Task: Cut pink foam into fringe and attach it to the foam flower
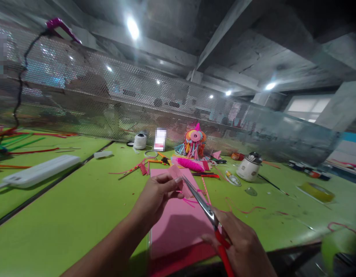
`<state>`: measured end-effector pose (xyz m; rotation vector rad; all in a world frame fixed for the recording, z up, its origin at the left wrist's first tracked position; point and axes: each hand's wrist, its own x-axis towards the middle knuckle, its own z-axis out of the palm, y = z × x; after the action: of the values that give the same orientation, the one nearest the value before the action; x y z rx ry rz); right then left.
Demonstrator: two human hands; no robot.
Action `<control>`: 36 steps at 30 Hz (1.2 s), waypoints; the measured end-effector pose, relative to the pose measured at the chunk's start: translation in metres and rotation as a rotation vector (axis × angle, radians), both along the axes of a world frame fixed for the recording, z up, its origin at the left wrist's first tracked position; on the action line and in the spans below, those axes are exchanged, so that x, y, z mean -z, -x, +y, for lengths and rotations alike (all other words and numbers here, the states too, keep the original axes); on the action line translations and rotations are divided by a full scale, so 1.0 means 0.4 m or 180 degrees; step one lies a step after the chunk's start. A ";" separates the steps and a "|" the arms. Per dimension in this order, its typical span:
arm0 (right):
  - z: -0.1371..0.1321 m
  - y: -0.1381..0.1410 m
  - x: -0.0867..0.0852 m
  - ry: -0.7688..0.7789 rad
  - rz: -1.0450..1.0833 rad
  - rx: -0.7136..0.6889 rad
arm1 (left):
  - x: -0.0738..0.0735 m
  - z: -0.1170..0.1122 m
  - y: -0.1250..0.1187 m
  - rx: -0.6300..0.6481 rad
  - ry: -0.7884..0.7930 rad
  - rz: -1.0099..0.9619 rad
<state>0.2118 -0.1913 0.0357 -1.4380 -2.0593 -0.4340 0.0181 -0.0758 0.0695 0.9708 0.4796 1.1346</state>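
My left hand (156, 196) pinches a small piece of pink paper (180, 181) above a larger pink sheet (178, 219) that lies on the green table (79, 207). In my right hand (241, 246) are red-handled scissors (206, 209). Their metal blades point up and left, and the tips reach the pinched piece. Thin pink strips (192, 200) hang below the cut paper.
A colourful fringed paper ornament (194, 144) stands at the back centre, with a pink yarn spool (191, 164) before it. A white glue pot (249, 167), tape roll (316, 191), white string ball (140, 141) and white power strip (39, 172) lie around. A perforated metal screen (166, 104) bounds the far edge.
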 end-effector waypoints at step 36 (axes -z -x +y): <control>0.009 0.004 -0.019 0.0036 -0.0045 -0.0075 | 0.001 -0.004 0.002 0.0191 -0.0052 -0.0017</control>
<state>0.2103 -0.1878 0.0433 -1.4196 -2.0908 -0.4248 0.0174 -0.0773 0.0692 0.9901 0.4347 1.0884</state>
